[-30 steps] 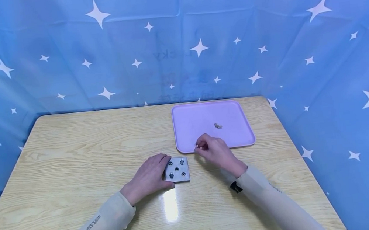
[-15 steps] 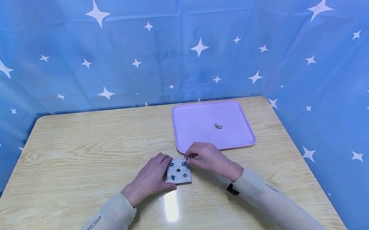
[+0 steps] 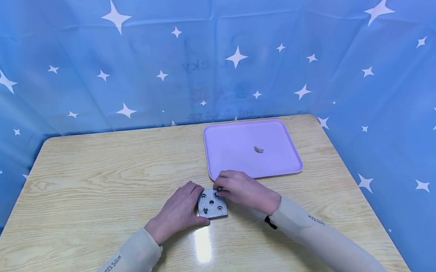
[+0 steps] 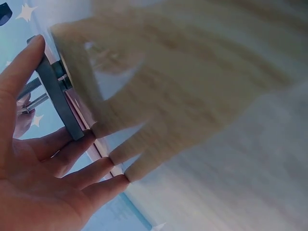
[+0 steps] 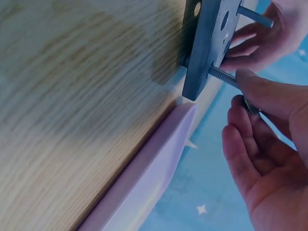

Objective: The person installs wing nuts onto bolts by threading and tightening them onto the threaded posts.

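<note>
My left hand (image 3: 177,208) grips a square grey metal plate (image 3: 211,202) by its left side, the thumb at the near edge and fingers at the far edge. The plate has several holes. Two threaded bolts stand up through it at opposite corners; the near-left bolt (image 3: 205,210) is bare. At the far-right bolt (image 5: 224,77), my right hand (image 3: 243,190) pinches a small metal wing nut (image 5: 251,107) at the bolt's tip. Fingers mostly hide the nut. Bolt heads (image 4: 62,76) show under the plate in the left wrist view.
A shallow purple tray (image 3: 233,128) lies just behind the right hand, its front edge close to the plate. Small brass-coloured pieces (image 3: 258,149) lie in it. The wooden table (image 3: 119,172) meets a blue star-patterned curtain (image 3: 146,51) at the back.
My right hand has moved left and nearer, from the tray's front edge to the far-right bolt, carrying the wing nut. The plate has shifted slightly right and nearer with the left hand holding it.
</note>
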The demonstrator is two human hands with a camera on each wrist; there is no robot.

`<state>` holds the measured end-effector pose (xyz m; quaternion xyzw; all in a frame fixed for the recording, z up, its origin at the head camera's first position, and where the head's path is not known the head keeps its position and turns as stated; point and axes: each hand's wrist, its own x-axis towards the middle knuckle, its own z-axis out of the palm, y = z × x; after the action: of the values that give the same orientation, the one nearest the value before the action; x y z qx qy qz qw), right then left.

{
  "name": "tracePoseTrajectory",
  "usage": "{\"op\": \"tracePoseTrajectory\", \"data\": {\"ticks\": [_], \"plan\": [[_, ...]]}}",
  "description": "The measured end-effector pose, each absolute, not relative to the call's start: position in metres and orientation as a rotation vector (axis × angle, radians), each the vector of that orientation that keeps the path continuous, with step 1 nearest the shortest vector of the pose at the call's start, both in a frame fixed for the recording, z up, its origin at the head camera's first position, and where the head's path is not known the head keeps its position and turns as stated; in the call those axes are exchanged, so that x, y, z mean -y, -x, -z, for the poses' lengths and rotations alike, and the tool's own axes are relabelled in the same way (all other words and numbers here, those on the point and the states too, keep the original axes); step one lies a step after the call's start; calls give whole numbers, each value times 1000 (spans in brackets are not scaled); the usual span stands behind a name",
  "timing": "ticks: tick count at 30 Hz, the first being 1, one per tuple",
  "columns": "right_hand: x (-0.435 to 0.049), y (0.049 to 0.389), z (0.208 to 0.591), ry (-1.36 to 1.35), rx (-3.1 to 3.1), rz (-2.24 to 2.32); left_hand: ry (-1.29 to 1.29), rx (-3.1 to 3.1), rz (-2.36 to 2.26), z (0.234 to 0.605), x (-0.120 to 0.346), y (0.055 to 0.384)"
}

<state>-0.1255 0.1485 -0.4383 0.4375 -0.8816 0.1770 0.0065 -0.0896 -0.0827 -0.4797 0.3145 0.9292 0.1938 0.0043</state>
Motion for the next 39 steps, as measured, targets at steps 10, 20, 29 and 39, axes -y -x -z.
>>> {"op": "tracePoseTrajectory", "data": {"ticks": [10, 20, 29, 39], "plan": [[-146, 127, 438, -1379, 2800, -515, -983, -2914, -606, 480, 81, 90], [-145, 127, 435, -1389, 2822, -472, -984, -2908, -609, 479, 81, 90], [-145, 124, 441, -1246, 2863, -537, -978, -2908, -607, 479, 81, 90], [-139, 116, 450, -956, 2945, -618, -945, -2899, -590, 479, 81, 90]]}}
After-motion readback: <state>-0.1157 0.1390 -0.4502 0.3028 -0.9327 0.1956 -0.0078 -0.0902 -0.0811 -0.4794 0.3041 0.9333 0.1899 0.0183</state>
